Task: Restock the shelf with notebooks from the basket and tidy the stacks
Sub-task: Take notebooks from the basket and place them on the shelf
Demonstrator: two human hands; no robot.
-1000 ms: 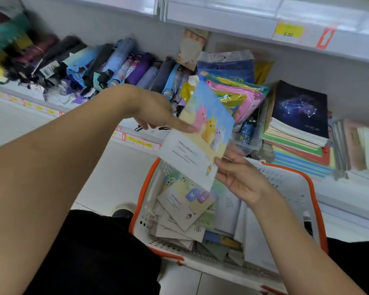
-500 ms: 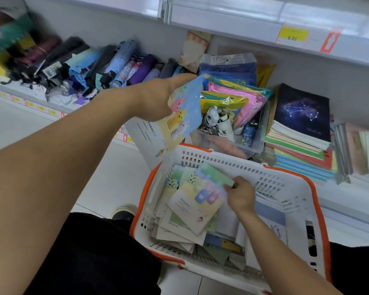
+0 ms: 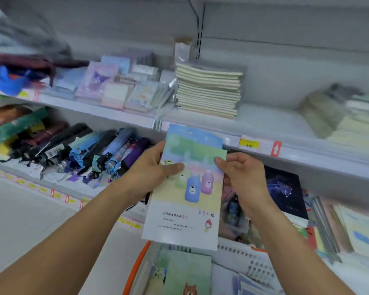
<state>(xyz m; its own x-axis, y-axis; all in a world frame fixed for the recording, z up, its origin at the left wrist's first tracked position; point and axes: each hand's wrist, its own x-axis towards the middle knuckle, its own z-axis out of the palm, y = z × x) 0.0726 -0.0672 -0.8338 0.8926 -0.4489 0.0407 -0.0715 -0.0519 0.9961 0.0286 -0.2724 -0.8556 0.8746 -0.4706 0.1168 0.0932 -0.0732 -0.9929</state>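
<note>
Notebooks (image 3: 185,188), two or so, sit pinched between our left hand (image 3: 151,173) and right hand (image 3: 241,177) above the basket (image 3: 134,269); we judge restocking midway, since more remain inside and shelf (image 3: 264,122) space waits.

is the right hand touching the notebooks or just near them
Touching. The head view shows the right hand pinching the right edge of the notebooks, with its thumb tip lying on the front cover.

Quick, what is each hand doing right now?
Left hand: grips the notebooks, thumb on the front cover.
Right hand: pinches the right edge of the same notebooks.
</note>
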